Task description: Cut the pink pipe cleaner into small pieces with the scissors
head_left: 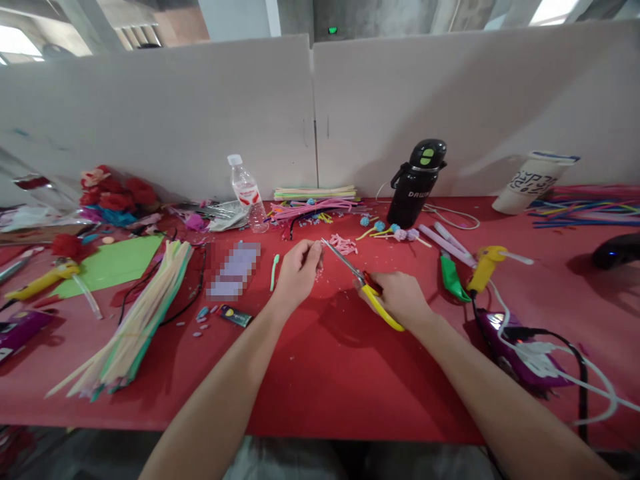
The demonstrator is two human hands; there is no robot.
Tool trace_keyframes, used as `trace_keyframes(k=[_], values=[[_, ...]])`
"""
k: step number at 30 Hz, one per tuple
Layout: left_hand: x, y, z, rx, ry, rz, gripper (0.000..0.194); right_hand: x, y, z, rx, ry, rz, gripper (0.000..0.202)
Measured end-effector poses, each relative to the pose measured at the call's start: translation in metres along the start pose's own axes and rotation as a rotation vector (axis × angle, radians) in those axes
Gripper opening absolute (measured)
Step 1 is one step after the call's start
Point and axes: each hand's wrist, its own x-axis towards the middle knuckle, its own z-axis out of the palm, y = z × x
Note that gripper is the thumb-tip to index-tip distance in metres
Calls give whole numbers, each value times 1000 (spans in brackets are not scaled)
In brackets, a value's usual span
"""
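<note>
My right hand [400,297] grips a pair of scissors [383,312] with yellow handles. The metal blades point up and left, and their tips end at the fingertips of my left hand [299,270]. That hand is closed in a pinch; whatever lies between its fingers is too small to make out. Just beyond the blades is a small heap of pink cut pieces [344,244], with tiny scraps scattered on the red table [310,373] below. A light green stick-like piece [275,272] lies to the left of my left hand.
On the left lies a bundle of pale pipe cleaners [135,327]. A plastic bottle [247,193] and a black flask [417,183] stand along the back panel [200,120]. A yellow glue gun [485,268], a purple box [530,360] and cables are on the right.
</note>
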Motion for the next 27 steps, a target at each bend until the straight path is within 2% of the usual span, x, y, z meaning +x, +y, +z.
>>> trace_keyframes(k=[8,13,18,27], values=[[0,0,-1,-25,21,1,33,2,5,11,39,36,31,40],[7,-8,-11,39,64,-17,32,5,11,8,271,74,132,48],[11,-11,-20,38,54,-21,30,3,9,4,560,140,158,47],[14,-17,-24,162,89,11,34,0,6,15,576,18,80,48]])
